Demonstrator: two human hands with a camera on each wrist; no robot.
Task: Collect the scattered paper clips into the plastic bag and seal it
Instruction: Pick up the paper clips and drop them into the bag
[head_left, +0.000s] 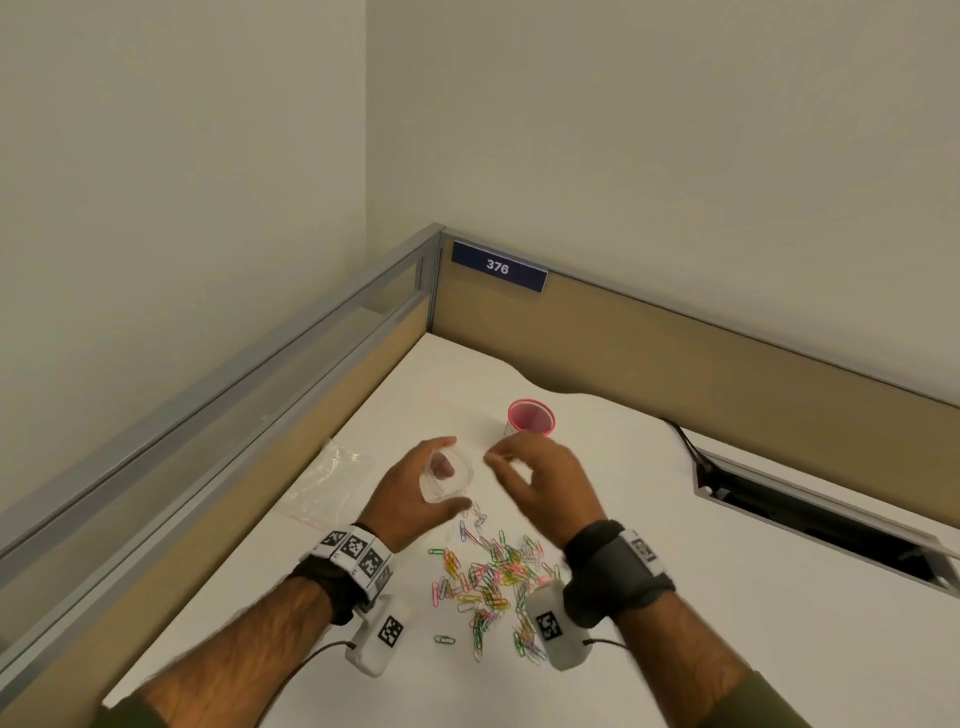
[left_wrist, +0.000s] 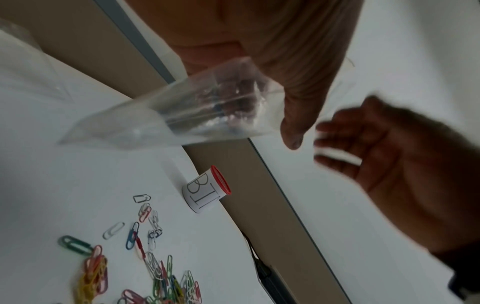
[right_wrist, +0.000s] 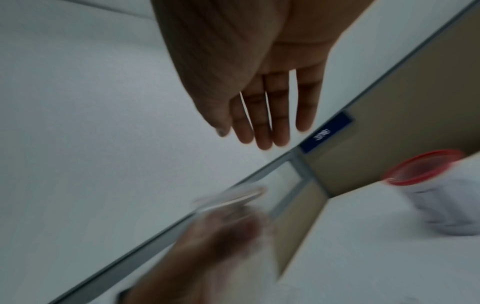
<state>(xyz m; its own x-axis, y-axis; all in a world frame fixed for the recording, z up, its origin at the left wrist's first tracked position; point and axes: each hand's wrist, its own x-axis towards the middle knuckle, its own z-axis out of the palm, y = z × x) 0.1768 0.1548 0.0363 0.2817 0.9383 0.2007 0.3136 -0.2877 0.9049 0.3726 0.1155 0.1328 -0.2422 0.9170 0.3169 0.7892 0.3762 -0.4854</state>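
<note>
Head view: left hand (head_left: 415, 493) grips the clear plastic bag (head_left: 449, 475) at its mouth, above the far edge of the paper clips (head_left: 488, 577). Right hand (head_left: 540, 483) hovers just right, fingers extended, empty. The film is thin, limp, slippery; hold at the stiffer zip rim.

Multicoloured paper clips (head_left: 488, 582) on a white desk (head_left: 727, 597); clear plastic bag (head_left: 451, 478); red-rimmed white cup (head_left: 531, 418); navy sign (head_left: 498, 266).

Red-rimmed cup (head_left: 531, 417) on white desk (head_left: 675, 597)
</note>
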